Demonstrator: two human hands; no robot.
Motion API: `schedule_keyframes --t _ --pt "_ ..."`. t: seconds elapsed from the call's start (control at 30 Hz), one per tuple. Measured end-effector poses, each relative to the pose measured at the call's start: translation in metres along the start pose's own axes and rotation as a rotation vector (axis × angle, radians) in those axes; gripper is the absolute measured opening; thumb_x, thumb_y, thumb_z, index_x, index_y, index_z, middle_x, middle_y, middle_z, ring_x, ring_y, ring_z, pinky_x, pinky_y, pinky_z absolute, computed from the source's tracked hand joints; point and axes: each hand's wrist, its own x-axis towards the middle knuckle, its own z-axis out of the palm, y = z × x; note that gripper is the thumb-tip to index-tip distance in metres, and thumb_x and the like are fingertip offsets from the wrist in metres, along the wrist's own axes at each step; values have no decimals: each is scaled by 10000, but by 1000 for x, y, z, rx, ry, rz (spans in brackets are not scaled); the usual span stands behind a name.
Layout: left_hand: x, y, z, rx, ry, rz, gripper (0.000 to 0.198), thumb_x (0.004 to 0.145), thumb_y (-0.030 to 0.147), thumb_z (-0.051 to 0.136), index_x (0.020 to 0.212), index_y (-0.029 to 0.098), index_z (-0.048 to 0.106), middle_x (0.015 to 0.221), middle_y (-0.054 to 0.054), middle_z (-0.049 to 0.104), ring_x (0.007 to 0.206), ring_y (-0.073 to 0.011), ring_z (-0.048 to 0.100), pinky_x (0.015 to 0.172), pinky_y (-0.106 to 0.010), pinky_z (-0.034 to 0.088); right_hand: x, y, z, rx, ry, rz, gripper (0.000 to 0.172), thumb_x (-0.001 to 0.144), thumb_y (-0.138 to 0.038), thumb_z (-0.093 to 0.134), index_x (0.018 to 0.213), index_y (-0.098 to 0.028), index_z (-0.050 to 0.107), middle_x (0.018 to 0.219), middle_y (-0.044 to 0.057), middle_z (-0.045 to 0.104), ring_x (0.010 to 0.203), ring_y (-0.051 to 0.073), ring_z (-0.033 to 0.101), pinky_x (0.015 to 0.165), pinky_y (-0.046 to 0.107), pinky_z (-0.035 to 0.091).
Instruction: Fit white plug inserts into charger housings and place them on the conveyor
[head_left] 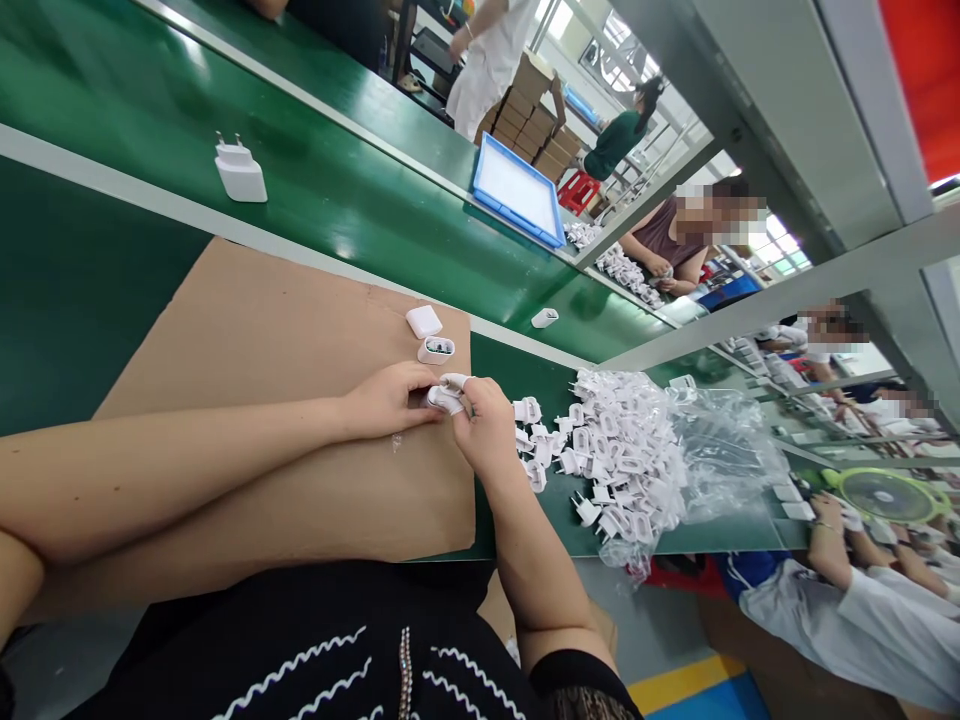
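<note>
My left hand [386,400] and my right hand [484,425] meet over a brown cardboard sheet [247,400], both gripping one small white charger part [444,397]. White finger cots cover my right fingertips. Just beyond my hands lie a white charger shell [424,321] and an open white housing [436,349] with components visible inside. A heap of white plug pieces [622,455] lies to the right of my right hand, spilling from a clear plastic bag [720,450].
A finished white charger [240,172] stands on the green conveyor belt [330,190], with another white part [544,318] further along. A blue tray [517,190] rests at the belt's far edge. Other people work at the right and in the background, near cardboard boxes [529,120].
</note>
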Motion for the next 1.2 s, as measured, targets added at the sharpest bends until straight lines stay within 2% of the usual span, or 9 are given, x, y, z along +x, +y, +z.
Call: schedule_keyframes --t 0.4,0.53,0.67,0.8,0.87,0.97,1.03,1.13,1.2 --pt "0 0 -1 22 -6 12 317 883 502 703 942 190 706 958 -75 706 901 -249 653 818 -348 508 2 -1 -2 -119 -27 -23 241 826 -53 505 926 -235 628 935 62 679 944 244 598 847 338 476" --pt "-3 0 1 66 14 34 336 905 492 691 1071 200 694 1023 -76 719 941 -257 661 841 -359 513 4 -3 -4 -131 -17 -10 221 813 -73 512 905 -245 615 883 48 658 915 235 602 917 349 482" --pt "-10 3 11 301 40 102 353 999 404 564 1256 168 615 1111 -127 705 1011 -291 652 880 -409 505 1 -6 1 -167 2 -5 270 762 -45 519 903 -254 615 841 23 646 871 219 606 1054 376 440" --pt "-15 9 19 566 76 63 401 1023 380 492 1284 90 587 1009 -170 699 929 -331 648 811 -462 508 -4 -6 15 -93 139 94 198 790 -77 529 839 -240 629 781 33 625 820 221 604 909 351 507" --pt "-16 12 18 553 52 78 359 1027 359 487 1257 110 603 1041 -156 703 960 -318 648 836 -455 513 -5 -3 17 42 182 89 177 846 -149 565 954 -243 668 830 30 666 849 220 627 935 365 510" --pt "-13 13 6 472 49 141 278 1020 330 514 1219 181 638 1101 -105 716 989 -266 656 866 -403 512 -6 10 1 238 165 79 485 905 -303 635 1379 -258 543 1101 46 717 1000 217 653 1003 381 494" --pt "-5 10 -10 479 136 186 288 998 346 563 1233 202 649 1114 -86 725 994 -246 658 888 -382 504 -8 25 -19 165 170 170 678 918 -389 655 1527 -258 390 1315 93 652 1147 248 614 1026 410 473" --pt "16 2 -48 553 334 149 360 973 407 601 1227 159 661 1160 -88 718 1057 -240 642 951 -361 481 -11 52 -43 -208 54 457 652 862 -413 728 1451 -226 521 1403 161 567 1252 356 525 1029 489 428" --pt "37 1 -78 621 401 -52 396 992 433 562 1201 113 662 1153 -81 710 1057 -237 630 935 -340 480 -13 64 -49 -362 -107 582 524 826 -306 743 1331 -221 633 1324 161 597 1199 370 536 971 472 439"
